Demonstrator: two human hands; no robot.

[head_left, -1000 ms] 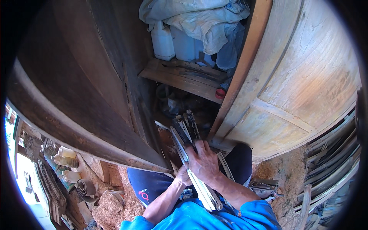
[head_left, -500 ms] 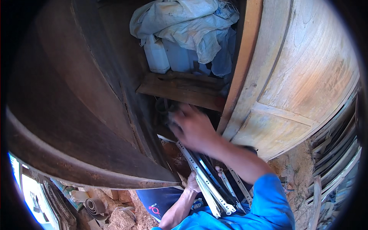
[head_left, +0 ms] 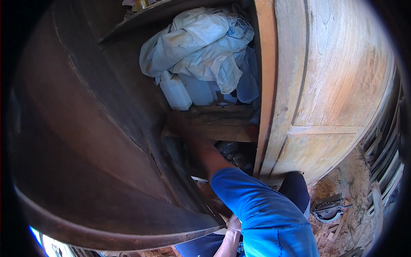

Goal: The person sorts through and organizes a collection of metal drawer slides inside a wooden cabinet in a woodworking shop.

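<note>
My right arm stretches into the open wooden cabinet. Its hand [head_left: 176, 123], dark and blurred, is by the left end of the lower shelf board [head_left: 218, 132], and its fingers cannot be made out. Low down, beside the cabinet door's lower edge, my left hand [head_left: 233, 225] is closed and partly covered by my blue right sleeve. The perforated metal drawer slides it held half a second ago are now hidden behind that sleeve. Above the board, a crumpled white woven sack [head_left: 192, 40] lies over white plastic jugs [head_left: 176, 93].
A dark, curved door [head_left: 85, 154] stands open on the left, a pale panelled one [head_left: 338, 73] on the right. Dim clutter [head_left: 233, 150] sits under the shelf board. A circular saw [head_left: 329, 209] rests on the sawdust-strewn floor, near stacked wood strips [head_left: 387, 171].
My right hand has moved from above the drawer slides deeper into the cabinet, toward its left side. My sleeve now covers the slides. The view has shifted, showing a higher shelf.
</note>
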